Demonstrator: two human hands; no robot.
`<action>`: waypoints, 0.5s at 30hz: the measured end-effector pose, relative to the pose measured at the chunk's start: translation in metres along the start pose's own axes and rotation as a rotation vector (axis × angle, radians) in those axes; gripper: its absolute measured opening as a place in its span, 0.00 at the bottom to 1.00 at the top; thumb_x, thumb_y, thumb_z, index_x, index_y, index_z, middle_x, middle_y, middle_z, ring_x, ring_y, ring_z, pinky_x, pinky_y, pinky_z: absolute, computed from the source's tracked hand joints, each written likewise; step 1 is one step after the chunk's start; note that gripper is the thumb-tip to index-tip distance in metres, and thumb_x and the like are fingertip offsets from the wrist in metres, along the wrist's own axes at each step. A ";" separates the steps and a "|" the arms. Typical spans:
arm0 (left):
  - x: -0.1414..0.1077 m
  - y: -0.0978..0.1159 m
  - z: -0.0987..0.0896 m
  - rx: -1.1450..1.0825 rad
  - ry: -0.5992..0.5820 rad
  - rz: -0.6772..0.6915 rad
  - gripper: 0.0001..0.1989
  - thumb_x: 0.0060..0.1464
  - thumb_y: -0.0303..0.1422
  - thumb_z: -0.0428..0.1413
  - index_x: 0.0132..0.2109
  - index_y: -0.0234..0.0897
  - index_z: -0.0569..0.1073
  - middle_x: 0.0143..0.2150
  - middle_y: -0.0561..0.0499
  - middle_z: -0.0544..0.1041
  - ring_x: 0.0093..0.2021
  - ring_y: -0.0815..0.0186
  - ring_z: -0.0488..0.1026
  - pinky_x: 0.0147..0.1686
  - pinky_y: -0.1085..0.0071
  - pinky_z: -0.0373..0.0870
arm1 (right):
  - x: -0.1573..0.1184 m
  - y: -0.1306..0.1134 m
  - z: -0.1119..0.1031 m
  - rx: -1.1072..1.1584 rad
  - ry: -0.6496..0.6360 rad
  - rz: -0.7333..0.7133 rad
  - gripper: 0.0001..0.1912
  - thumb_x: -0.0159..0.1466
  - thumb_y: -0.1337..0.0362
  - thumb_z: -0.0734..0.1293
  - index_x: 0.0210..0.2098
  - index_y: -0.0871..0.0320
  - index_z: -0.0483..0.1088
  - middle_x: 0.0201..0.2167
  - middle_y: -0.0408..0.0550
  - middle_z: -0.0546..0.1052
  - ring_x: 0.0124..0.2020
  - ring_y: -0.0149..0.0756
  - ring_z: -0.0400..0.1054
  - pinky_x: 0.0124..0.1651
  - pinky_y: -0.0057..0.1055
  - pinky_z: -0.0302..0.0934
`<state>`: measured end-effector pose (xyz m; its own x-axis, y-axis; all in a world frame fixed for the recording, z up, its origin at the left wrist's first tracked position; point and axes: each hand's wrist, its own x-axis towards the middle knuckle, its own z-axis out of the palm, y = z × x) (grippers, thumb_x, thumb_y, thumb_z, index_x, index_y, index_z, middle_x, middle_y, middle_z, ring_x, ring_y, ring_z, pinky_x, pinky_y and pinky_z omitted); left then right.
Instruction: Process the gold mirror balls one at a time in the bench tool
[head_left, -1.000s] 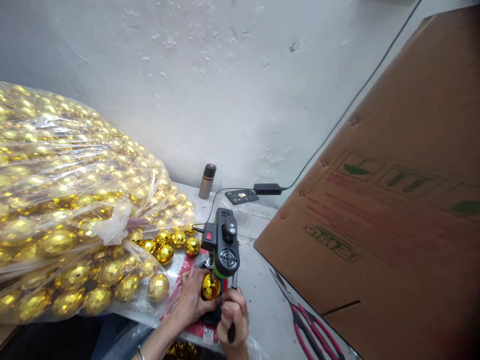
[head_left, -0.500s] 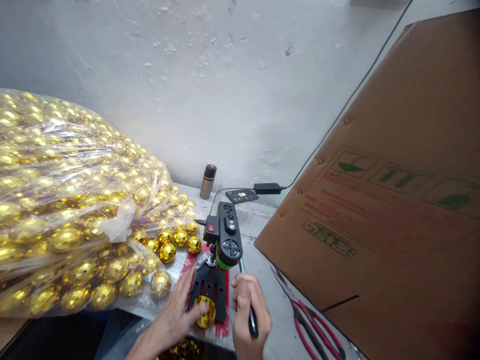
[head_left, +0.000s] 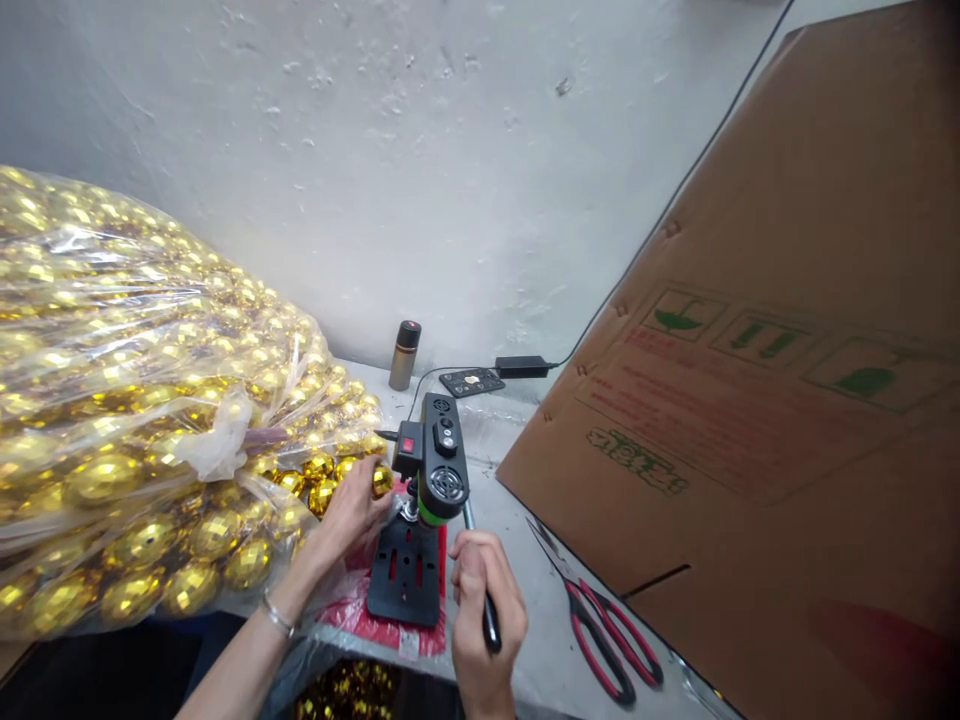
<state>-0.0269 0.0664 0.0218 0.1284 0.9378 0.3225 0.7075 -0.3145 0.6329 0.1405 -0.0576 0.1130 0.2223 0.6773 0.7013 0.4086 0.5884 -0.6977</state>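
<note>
My left hand (head_left: 351,512) has its fingers around a gold mirrored ball (head_left: 382,480), beside several loose gold balls left of a small black bench drill (head_left: 445,450). The slotted black base plate (head_left: 405,572) of the drill lies bare on a red plastic sheet (head_left: 360,612). To the right of the drill, my right hand (head_left: 489,610) is closed around a lever with a black grip (head_left: 491,624). A clear bag (head_left: 225,440) full of gold balls, tied at its neck, fills the left side.
Scissors with red and black handles (head_left: 600,640) lie right of my right hand. A large cardboard box (head_left: 735,380) stands at the right. Behind the drill are a bottle (head_left: 404,356), a power adapter (head_left: 523,367) and a dark patterned card (head_left: 472,382). More gold pieces (head_left: 352,690) are below the table edge.
My left hand has moved from the base plate up and left to a ball beside the drill. The ball that lay on the plate is gone from it. My right hand keeps its grip.
</note>
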 end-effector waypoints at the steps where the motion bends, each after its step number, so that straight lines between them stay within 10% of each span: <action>1: -0.010 0.002 -0.005 -0.066 0.028 -0.088 0.22 0.59 0.39 0.55 0.58 0.35 0.69 0.47 0.43 0.80 0.46 0.54 0.79 0.48 0.58 0.75 | 0.004 -0.004 0.000 0.001 0.006 0.014 0.15 0.73 0.69 0.57 0.30 0.55 0.64 0.26 0.39 0.65 0.24 0.26 0.61 0.26 0.22 0.56; 6: -0.066 0.018 -0.003 -0.652 0.172 -0.480 0.31 0.54 0.57 0.57 0.55 0.38 0.71 0.49 0.44 0.81 0.51 0.52 0.78 0.53 0.58 0.74 | 0.024 -0.020 -0.001 -0.008 0.020 0.020 0.17 0.73 0.68 0.58 0.27 0.55 0.63 0.24 0.38 0.65 0.24 0.27 0.61 0.28 0.22 0.57; 15: -0.096 0.022 0.052 -0.872 0.172 -0.457 0.31 0.49 0.53 0.63 0.53 0.39 0.67 0.49 0.42 0.82 0.50 0.53 0.80 0.53 0.57 0.75 | 0.026 -0.020 -0.003 -0.032 -0.012 0.013 0.17 0.73 0.68 0.58 0.27 0.55 0.61 0.23 0.37 0.63 0.24 0.26 0.60 0.28 0.21 0.57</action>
<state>0.0121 -0.0228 -0.0321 -0.1799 0.9833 -0.0270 -0.1019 0.0087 0.9948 0.1408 -0.0533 0.1456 0.2173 0.6902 0.6903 0.4339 0.5652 -0.7017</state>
